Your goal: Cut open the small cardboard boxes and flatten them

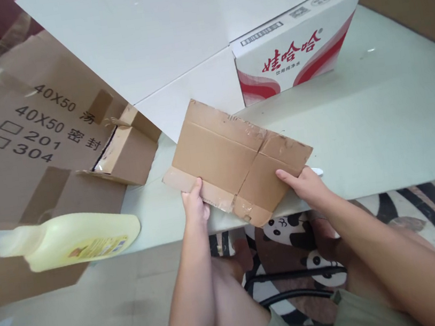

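Observation:
A flattened brown cardboard box [217, 157] is held between my two hands, tilted over the front edge of the table. Creases run across it, and its edges are worn with bits of clear tape. My left hand [196, 202] grips the lower left flap, thumb on top. At the right side my right hand [305, 185] pinches the cardboard the same way, fingers hidden underneath. A small white object [317, 171] shows just beyond my right hand; its kind I cannot make out.
The pale green table [398, 121] bears a white and red carton [292, 60] and a large white panel [177, 23]. A pale yellow bottle [86, 236] stands at the left edge. Near it are a small open box [134, 147] and a large printed carton [9, 176].

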Available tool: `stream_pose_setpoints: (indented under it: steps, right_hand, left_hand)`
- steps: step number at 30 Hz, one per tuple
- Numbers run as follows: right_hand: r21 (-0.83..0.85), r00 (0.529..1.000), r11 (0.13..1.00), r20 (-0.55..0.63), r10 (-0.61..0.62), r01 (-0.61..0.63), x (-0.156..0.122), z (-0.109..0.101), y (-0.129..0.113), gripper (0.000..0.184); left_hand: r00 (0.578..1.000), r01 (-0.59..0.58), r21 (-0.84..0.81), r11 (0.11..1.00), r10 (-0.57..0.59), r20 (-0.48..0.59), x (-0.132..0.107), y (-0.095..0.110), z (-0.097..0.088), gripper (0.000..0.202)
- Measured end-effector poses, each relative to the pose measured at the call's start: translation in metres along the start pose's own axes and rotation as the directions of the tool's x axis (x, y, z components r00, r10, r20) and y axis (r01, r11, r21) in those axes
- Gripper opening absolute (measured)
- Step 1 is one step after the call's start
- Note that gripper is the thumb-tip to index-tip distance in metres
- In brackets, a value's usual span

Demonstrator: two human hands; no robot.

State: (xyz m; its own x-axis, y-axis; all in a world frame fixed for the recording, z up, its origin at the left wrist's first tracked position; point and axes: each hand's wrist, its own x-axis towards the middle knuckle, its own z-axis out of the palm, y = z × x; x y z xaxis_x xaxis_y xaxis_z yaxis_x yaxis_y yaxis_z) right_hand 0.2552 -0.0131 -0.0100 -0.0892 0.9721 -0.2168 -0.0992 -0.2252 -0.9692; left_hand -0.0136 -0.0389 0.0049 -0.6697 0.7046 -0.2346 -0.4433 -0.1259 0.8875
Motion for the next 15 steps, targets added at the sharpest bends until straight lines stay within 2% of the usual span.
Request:
stream_pose_setpoints:
  steps: [2,4,6,7,10,12,15]
  right_hand:
    - [-0.004,0.998,1.0,0.061,-0.017,0.018,0.0,0.0,-0.003,0.037]
    - [0.002,0.983,1.0,0.181,-0.02,0.02,0.0,0.0,-0.005,0.037]
    - [-0.006,0.96,1.0,0.28,0.014,-0.013,-0.001,0.0,-0.007,0.039]
    - [-0.009,0.955,0.999,0.291,0.049,-0.048,-0.003,0.001,-0.007,0.039]
    - [0.04,0.963,0.981,0.204,0.177,-0.189,-0.009,0.001,-0.008,0.034]
    - [0.124,0.953,0.952,0.156,0.259,-0.279,-0.012,0.001,-0.009,0.037]
    - [0.267,0.949,0.912,0.137,0.284,-0.312,-0.014,-0.002,-0.008,0.039]
  left_hand:
    - [1.0,0.029,-0.043,0.999,-0.029,0.007,0.003,0.001,0.0,0.036]
    - [0.997,0.078,-0.091,0.993,-0.077,0.011,0.006,0.003,-0.002,0.029]
    - [0.994,0.106,-0.091,0.99,-0.105,0.012,0.008,0.004,-0.004,0.026]
    - [0.994,0.111,-0.067,0.992,-0.11,0.019,0.008,0.004,-0.004,0.028]
    - [0.991,0.106,0.038,0.994,-0.108,0.077,0.005,0.001,-0.003,0.039]
    - [0.986,0.128,0.068,0.99,-0.134,0.098,0.001,-0.001,0.0,0.036]
    - [0.976,0.149,-0.018,0.989,-0.145,0.16,-0.002,0.002,0.003,0.032]
